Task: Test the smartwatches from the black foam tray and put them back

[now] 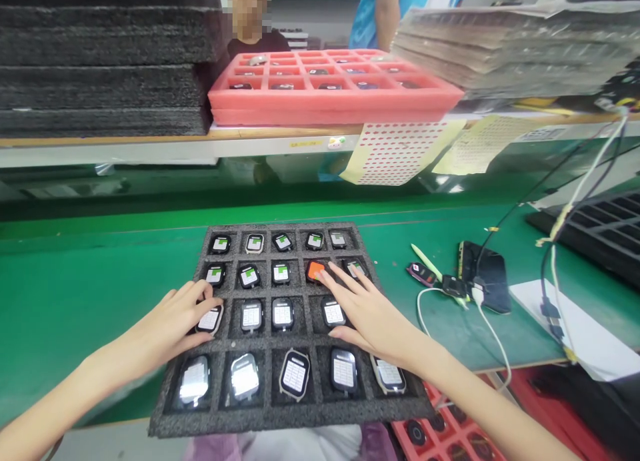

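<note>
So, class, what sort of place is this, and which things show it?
Likely an electronics factory or workshop: a foam tray of watches, a pink compartment tray on the shelf, and a green worktop.

Our left hand (183,314): palm down, fingers bent.
Our right hand (363,311): palm down, fingers extended, slightly spread.
Our forearms (55,400): bare, angled inward.

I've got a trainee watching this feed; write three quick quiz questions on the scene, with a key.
1. True or false: the left hand touches a pale-rimmed watch in the left column of the dark tray.
2. Fill in: near the right hand, one square watch face is solid ____.
3. The yellow sheets hang from: A) the tray; B) the shelf edge; C) a cable.

Key: 1 true; 2 orange; 3 B.
</note>
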Available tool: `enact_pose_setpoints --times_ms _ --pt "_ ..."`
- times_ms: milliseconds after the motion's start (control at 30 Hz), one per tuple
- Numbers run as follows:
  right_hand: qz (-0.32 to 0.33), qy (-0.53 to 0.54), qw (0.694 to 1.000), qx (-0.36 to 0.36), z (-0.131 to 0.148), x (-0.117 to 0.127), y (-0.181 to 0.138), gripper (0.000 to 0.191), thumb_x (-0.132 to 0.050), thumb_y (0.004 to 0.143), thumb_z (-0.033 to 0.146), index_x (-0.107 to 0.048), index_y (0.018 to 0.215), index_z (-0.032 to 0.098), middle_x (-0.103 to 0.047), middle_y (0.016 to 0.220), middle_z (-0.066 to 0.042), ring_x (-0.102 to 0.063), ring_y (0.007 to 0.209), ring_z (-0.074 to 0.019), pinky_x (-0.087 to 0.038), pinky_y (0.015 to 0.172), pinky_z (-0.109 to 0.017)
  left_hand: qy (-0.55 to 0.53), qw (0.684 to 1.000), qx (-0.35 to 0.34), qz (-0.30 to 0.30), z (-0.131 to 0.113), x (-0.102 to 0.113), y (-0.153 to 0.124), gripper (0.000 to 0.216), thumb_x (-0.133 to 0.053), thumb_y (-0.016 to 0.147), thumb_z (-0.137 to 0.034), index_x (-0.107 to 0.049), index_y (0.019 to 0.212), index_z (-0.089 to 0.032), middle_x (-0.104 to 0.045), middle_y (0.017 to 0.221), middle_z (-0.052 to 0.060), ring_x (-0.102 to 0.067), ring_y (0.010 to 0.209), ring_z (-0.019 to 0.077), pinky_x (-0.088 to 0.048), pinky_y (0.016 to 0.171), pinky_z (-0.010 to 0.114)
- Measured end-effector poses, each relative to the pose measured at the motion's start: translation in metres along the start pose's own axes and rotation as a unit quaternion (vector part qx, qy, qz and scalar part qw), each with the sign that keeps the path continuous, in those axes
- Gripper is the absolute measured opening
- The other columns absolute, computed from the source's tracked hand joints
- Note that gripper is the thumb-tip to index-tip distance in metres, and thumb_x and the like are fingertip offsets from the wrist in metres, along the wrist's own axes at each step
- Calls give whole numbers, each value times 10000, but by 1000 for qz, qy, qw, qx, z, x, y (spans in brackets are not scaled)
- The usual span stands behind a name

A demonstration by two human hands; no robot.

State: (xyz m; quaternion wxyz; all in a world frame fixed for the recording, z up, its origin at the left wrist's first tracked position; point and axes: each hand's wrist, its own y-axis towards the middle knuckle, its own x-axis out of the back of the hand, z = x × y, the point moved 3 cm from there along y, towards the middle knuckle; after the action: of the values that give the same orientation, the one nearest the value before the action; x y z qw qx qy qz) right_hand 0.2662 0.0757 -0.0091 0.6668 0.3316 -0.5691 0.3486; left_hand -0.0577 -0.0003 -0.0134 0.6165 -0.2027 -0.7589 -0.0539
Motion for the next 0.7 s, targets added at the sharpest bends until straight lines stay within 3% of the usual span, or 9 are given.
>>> enact_pose_setpoints --times_ms 167,367,567,700 --pt "-5 -5 1000 -7 -1 3 -1 850 -533 902 464 -57 1507 104 -257 1529 -146 -135 1431 -304 -261 1111 -561 -16 1000 9 -1 -1 1 1 295 -563 855 -314 -568 1144 -259 -542 1097 72 -546 984 263 -477 753 349" --pt "-4 -4 1000 5 -1 -3 1 832 -543 898 461 -91 1507 118 -335 1498 -146 -189 1419 -309 -257 1107 -583 -31 999 8 7 -4 2 1 279 -544 877 -308 -544 1150 -251 -521 1101 75 -528 978 259 -473 774 381" --pt "-9 -15 1000 -6 -2 9 -2 848 -544 899 452 -66 1507 102 -253 1532 -141 -113 1434 -305 -237 1122 -562 -26 999 13 20 -4 1 0 270 -526 891 -298 -523 1156 -247 -501 1109 77 -512 982 259 -466 776 396" --pt "-1 -9 1000 -6 -1 0 1 836 -534 901 470 -90 1504 97 -285 1519 -147 -137 1429 -312 -249 1111 -578 -25 999 11 21 -4 1 0 268 -512 897 -304 -516 1159 -247 -498 1120 78 -510 986 260 -465 781 406"
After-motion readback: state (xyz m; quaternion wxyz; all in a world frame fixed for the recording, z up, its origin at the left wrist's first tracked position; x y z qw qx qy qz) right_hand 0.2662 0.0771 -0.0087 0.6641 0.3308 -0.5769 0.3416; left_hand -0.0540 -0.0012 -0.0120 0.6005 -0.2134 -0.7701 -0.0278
